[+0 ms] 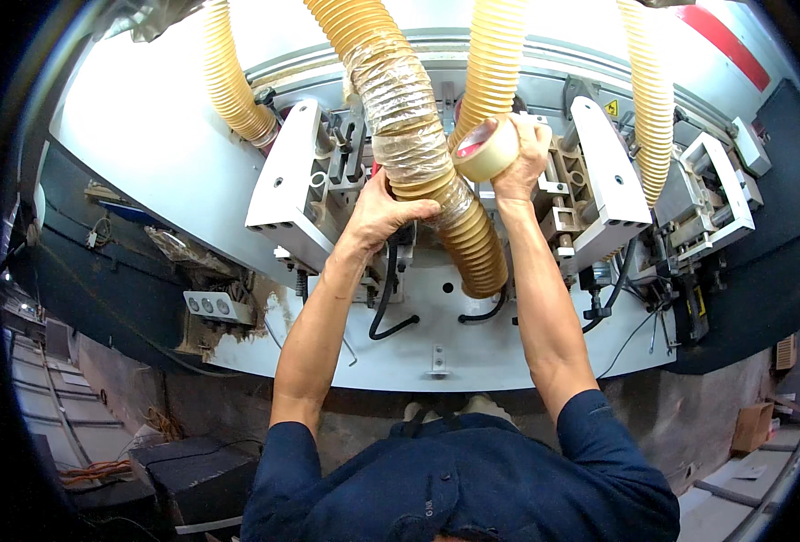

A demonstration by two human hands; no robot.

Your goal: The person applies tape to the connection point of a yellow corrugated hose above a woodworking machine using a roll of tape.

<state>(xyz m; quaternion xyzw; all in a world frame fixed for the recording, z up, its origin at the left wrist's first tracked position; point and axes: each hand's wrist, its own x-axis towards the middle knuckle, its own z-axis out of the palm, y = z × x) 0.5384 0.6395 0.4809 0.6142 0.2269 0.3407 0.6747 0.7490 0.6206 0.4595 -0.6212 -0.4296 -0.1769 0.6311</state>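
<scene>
A yellow ribbed hose point(481, 257) hangs down in front of me, its lower end free above the machine's pale bed. Clear packing tape point(404, 122) is wrapped in wrinkled layers around its middle stretch. My left hand point(383, 212) grips the hose just below the thick wrapping, thumb across the front; its other fingers are hidden behind. Beside the hose, my right hand point(522, 158) holds a roll of tape point(490, 152) with a pinkish-red core. The roll is close against the hose's right side, next to the wrapped part.
More yellow hoses point(233, 86) point(495, 63) point(650, 99) run down to the machine. White machine housings point(284, 181) point(609, 176) flank my hands. Black cables point(383, 294) loop over the pale bed point(400, 361). A grey socket box point(217, 306) sits at the left, among dust. Cardboard point(752, 426) lies on the floor right.
</scene>
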